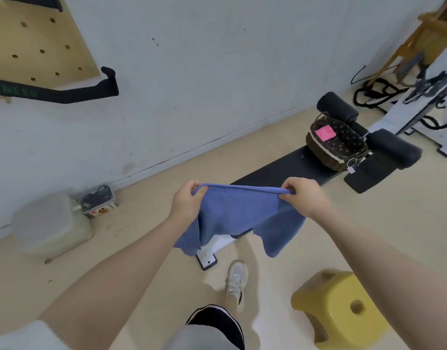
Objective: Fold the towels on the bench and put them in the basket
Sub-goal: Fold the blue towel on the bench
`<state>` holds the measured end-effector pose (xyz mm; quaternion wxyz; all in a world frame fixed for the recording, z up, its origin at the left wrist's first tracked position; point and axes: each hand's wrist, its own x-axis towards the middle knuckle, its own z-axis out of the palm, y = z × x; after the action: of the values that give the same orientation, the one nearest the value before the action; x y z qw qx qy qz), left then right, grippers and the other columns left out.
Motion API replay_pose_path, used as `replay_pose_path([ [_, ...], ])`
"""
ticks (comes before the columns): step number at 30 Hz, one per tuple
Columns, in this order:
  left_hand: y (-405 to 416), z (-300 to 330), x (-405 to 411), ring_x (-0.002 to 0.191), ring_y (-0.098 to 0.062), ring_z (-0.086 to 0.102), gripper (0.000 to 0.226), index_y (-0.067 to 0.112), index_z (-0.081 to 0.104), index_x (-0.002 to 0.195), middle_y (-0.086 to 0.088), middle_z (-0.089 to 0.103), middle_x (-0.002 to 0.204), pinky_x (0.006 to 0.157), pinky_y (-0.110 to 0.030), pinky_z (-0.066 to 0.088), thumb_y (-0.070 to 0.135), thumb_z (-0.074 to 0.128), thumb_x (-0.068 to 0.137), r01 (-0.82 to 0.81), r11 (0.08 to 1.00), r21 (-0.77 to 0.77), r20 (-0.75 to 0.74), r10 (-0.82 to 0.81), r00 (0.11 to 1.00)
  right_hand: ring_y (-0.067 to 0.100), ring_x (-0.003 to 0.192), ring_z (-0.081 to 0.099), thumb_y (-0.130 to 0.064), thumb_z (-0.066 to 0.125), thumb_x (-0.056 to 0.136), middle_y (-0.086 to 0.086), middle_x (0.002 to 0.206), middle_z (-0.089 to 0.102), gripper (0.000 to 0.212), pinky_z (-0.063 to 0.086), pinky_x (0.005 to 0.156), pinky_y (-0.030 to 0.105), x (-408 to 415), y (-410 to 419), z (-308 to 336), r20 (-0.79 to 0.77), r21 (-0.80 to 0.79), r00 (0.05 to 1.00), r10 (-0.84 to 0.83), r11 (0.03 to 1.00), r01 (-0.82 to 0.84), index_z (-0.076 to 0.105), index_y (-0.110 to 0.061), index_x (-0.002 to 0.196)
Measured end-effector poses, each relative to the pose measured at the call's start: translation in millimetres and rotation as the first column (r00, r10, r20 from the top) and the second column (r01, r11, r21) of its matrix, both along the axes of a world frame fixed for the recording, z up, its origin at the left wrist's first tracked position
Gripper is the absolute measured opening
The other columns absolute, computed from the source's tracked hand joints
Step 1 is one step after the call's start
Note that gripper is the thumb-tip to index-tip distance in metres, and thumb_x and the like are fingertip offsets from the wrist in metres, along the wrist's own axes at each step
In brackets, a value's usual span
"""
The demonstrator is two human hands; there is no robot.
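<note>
A blue towel [238, 217] hangs in the air above the near end of the black bench [288, 168]. My left hand [185, 202] pinches its upper left corner and my right hand [304, 195] pinches its upper right corner, so the top edge is stretched between them. The lower corners droop unevenly. At the far end of the bench stands a dark wicker basket [318, 147] with a spotted lining. A folded pink towel [325, 133] lies inside it.
A yellow plastic stool [341, 309] stands on the floor at the lower right. A pale plastic container [50, 223] and a small box [100, 203] sit by the wall at left. Black bench rollers [394, 147] lie beyond the basket. My shoe [236, 277] is beside the bench foot.
</note>
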<state>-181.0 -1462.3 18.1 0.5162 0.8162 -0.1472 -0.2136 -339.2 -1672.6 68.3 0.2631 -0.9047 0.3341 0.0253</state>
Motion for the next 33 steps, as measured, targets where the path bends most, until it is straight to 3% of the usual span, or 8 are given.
replay_pose_path([
  [7, -127.5, -4.8, 58.7, 0.077, -0.017, 0.05, 0.006, 0.015, 0.055, 0.089, 0.0, 0.056, 0.079, 0.064, -0.025, 0.032, 0.018, 0.052, 0.093, 0.149, 0.959, 0.241, 0.126, -0.183, 0.975, 0.019, 0.058, 0.04, -0.029, 0.038, 0.099, 0.002, 0.067, 0.041, 0.037, 0.028, 0.049, 0.028, 51.2, -138.7, -26.3, -0.312, -0.145, 0.949, -0.043, 0.989, -0.003, 0.033, -0.015, 0.065],
  [11, -167.3, -1.2, 92.8, 0.084, -0.02, 0.051, 0.015, 0.011, 0.056, 0.093, -0.005, 0.058, 0.087, 0.071, -0.027, 0.033, 0.016, 0.043, 0.097, 0.232, 0.899, 0.372, 0.139, -0.301, 0.943, 0.026, 0.074, 0.05, -0.034, 0.038, 0.098, 0.002, 0.075, 0.046, 0.036, 0.04, 0.065, 0.032, 78.8, -205.3, -34.3, -0.371, -0.105, 0.926, -0.068, 0.994, 0.031, 0.035, -0.019, 0.065],
  [15, -197.0, -8.6, 119.1, 0.086, -0.022, 0.051, 0.015, 0.014, 0.052, 0.091, -0.006, 0.058, 0.09, 0.072, -0.028, 0.034, 0.013, 0.039, 0.098, 0.155, 0.91, 0.385, 0.135, -0.221, 0.966, 0.029, 0.086, 0.057, -0.02, 0.042, 0.092, 0.004, 0.082, 0.055, 0.013, 0.044, 0.078, 0.037, 118.5, -267.5, -37.3, -0.29, -0.159, 0.957, -0.014, 0.987, -0.034, 0.047, -0.017, 0.08],
  [19, -243.2, -3.2, 132.9, 0.083, -0.02, 0.048, 0.019, 0.016, 0.051, 0.091, 0.001, 0.054, 0.087, 0.065, -0.026, 0.029, 0.008, 0.034, 0.096, -0.08, 0.943, 0.323, 0.197, 0.016, 0.98, 0.03, 0.078, 0.053, -0.009, 0.041, 0.092, 0.011, 0.08, 0.057, 0.01, 0.042, 0.067, 0.035, 180.7, -323.0, -34.3, -0.009, 0.009, 1.0, 0.028, 1.0, -0.028, 0.051, -0.01, 0.088],
  [22, -271.6, 7.1, 137.8, 0.082, -0.022, 0.048, 0.021, 0.013, 0.052, 0.093, -0.003, 0.054, 0.09, 0.067, -0.028, 0.033, 0.009, 0.031, 0.094, -0.289, 0.924, 0.25, 0.244, 0.229, 0.943, 0.02, 0.065, 0.047, -0.008, 0.041, 0.092, -0.002, 0.066, 0.049, 0.012, 0.033, 0.054, 0.027, 218.5, -359.6, -20.9, 0.13, 0.075, 0.974, 0.185, 0.978, -0.195, 0.052, -0.014, 0.091],
  [25, -286.1, 5.1, 137.9, 0.083, -0.025, 0.049, 0.037, 0.008, 0.055, 0.092, -0.009, 0.055, 0.092, 0.071, -0.033, 0.037, 0.023, 0.025, 0.077, -0.422, 0.876, 0.232, 0.328, 0.338, 0.882, 0.02, 0.073, 0.05, -0.011, 0.044, 0.092, -0.001, 0.076, 0.054, 0.015, 0.035, 0.058, 0.029, 234.4, -390.3, -14.7, 0.1, -0.035, 0.899, 0.426, 0.905, -0.425, 0.057, -0.018, 0.094],
  [29, -292.9, -17.9, 125.0, 0.084, -0.035, 0.056, 0.042, 0.003, 0.061, 0.093, -0.019, 0.06, 0.092, 0.074, -0.041, 0.044, 0.019, 0.027, 0.072, -0.399, 0.817, 0.416, 0.432, 0.209, 0.877, 0.023, 0.076, 0.047, -0.018, 0.051, 0.09, 0.0, 0.079, 0.049, 0.007, 0.033, 0.058, 0.031, 228.4, -415.6, -37.4, -0.073, -0.141, 0.767, 0.638, 0.755, -0.641, 0.054, -0.015, 0.085],
  [33, -295.1, -75.5, 83.2, 0.072, -0.04, 0.06, 0.031, 0.0, 0.065, 0.085, -0.02, 0.062, 0.083, 0.064, -0.041, 0.047, 0.009, 0.037, 0.074, -0.308, 0.782, 0.542, 0.416, 0.069, 0.907, 0.022, 0.074, 0.046, -0.02, 0.052, 0.091, -0.003, 0.073, 0.046, 0.014, 0.035, 0.059, 0.034, 199.0, -420.6, -98.0, -0.167, -0.054, 0.716, 0.677, 0.719, -0.693, 0.043, -0.014, 0.081],
])
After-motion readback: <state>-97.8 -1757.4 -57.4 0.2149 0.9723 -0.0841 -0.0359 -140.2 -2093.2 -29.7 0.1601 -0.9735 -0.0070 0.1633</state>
